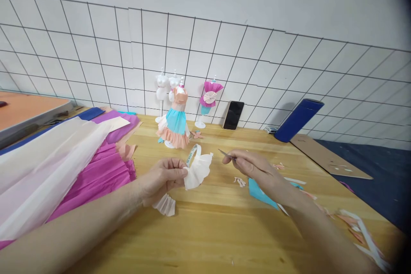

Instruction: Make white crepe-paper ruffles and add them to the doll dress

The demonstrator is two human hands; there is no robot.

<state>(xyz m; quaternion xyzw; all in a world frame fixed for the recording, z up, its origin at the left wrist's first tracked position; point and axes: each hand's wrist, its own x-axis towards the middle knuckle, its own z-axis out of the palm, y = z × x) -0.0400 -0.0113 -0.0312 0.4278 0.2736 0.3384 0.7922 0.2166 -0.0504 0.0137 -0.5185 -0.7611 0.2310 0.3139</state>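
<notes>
My left hand (168, 177) pinches the edge of a white pleated crepe paper piece (198, 173), which fans out to the right. A curled strip of backing tape (194, 152) with green print stands up from its upper edge. To the right, my right hand (253, 167) is closed around a thin pointed metal tool (226, 154). Its tip points left toward the paper without touching it, and its rear end is hidden in the fingers. Below my left hand lies another pleated pale piece (165, 204). A miniature dress form (176, 117) in a peach and blue paper dress stands behind.
Crepe paper sheets, white (48, 150) and magenta (99, 180), cover the left side. At the back are a dress form with a magenta bow (212, 94), bare white forms (161, 85), a phone (233, 115) and a leaning blue cylinder (298, 120). Blue paper (261, 192) and scraps (356, 227) lie right.
</notes>
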